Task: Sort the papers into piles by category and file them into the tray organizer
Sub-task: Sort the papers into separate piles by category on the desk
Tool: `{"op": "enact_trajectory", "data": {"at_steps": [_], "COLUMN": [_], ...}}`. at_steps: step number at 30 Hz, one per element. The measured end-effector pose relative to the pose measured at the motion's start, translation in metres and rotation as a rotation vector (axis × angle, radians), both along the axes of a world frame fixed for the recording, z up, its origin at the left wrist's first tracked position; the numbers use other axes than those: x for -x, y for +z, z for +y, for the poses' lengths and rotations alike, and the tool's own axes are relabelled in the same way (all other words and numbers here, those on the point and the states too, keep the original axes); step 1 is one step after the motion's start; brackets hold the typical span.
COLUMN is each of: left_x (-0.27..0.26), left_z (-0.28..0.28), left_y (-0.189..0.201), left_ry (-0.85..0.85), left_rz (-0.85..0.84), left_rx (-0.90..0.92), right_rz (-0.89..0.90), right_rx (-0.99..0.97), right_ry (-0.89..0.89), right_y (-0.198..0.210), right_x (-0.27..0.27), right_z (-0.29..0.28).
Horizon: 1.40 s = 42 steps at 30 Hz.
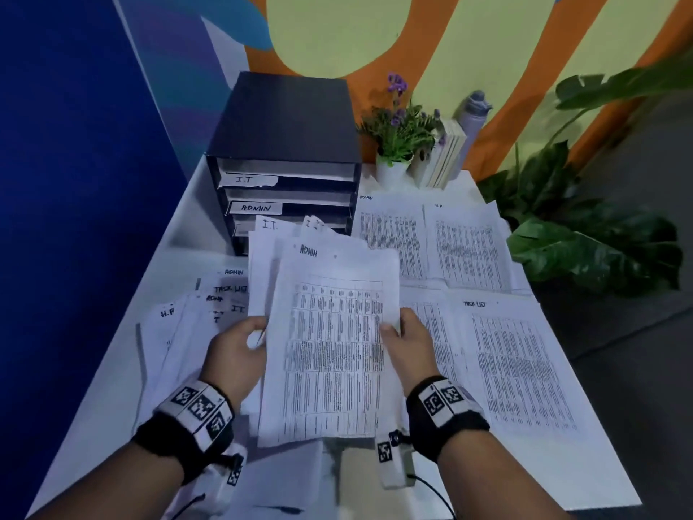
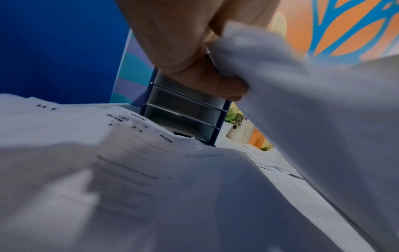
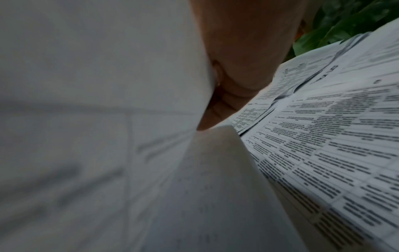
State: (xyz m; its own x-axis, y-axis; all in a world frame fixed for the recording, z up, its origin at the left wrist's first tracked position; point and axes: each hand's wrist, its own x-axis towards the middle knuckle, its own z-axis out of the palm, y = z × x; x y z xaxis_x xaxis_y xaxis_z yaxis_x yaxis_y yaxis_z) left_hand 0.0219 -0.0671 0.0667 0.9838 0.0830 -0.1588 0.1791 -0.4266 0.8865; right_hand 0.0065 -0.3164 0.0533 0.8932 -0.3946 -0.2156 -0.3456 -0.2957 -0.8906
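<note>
While my left hand (image 1: 240,350) gripped the stack (image 1: 270,264), my right hand (image 1: 407,343) pinched the ADMIN sheet (image 1: 330,343); mid-sort, it probably belonged next on the ADMIN pile (image 1: 390,238).

organizer's bottom tray label (image 1: 240,230) hidden behind held papers (image 1: 330,332), right wrist view's sheet (image 3: 97,119) blurred

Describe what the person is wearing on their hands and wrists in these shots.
Both forearms are bare, no sleeves. The left hand and right hand are ungloved. Each wrist carries a black fabric wrist strap topped with white blocks printed with black square tracking markers. A white camera module with another marker hangs under each wrist, trailing a thin black cable.
</note>
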Motion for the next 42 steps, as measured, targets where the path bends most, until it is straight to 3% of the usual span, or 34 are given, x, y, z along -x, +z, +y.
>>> {"op": "enact_trajectory", "data": {"at_steps": [4, 7, 9, 13, 16, 18, 22, 27, 37, 41, 42], "left_x": [-0.007, -0.013, -0.018, -0.026, -0.027, -0.024, -0.013, -0.003, -0.005, -0.006, -0.006], "left_z": [-0.016, -0.022, -0.027, -0.030, -0.025, -0.019, -0.005, 0.008, 0.014, 0.018, 0.019], "left_y": [-0.004, -0.005, -0.002, 0.000, -0.006, -0.013, -0.027, -0.039, -0.051, -0.051, -0.051], "left_ry": [0.083, 0.126, 0.148, 0.186, 0.196, 0.206, 0.265, 0.280, 0.346, 0.351, 0.353], "left_rz": [-0.042, -0.041, -0.044, -0.037, 0.006, 0.067, 0.189, 0.313, 0.388, 0.414, 0.423], "left_rx": [-0.033, -0.094, -0.116, -0.149, -0.163, -0.167, -0.157, -0.200, -0.218, -0.243, -0.236], "right_rz": [0.084, 0.304, 0.365, 0.189, 0.053, 0.048, 0.146, 0.045, 0.030, 0.052, 0.040], "right_rx": [-0.228, -0.202, -0.173, 0.103, 0.303, 0.323, 0.319, 0.559, 0.358, 0.701, 0.698], "right_ry": [0.078, 0.279, 0.318, -0.063, -0.204, -0.171, 0.090, -0.105, 0.178, 0.118, 0.144], "right_y": [0.002, 0.003, -0.003, -0.005, 0.002, 0.011, 0.010, -0.017, -0.038, -0.029, -0.025], "right_x": [0.006, 0.019, 0.021, -0.004, -0.039, -0.065, -0.116, -0.160, -0.211, -0.200, -0.193], "right_z": [-0.009, -0.022, -0.036, -0.080, -0.120, -0.137, -0.154, -0.155, -0.133, -0.111, -0.103]}}
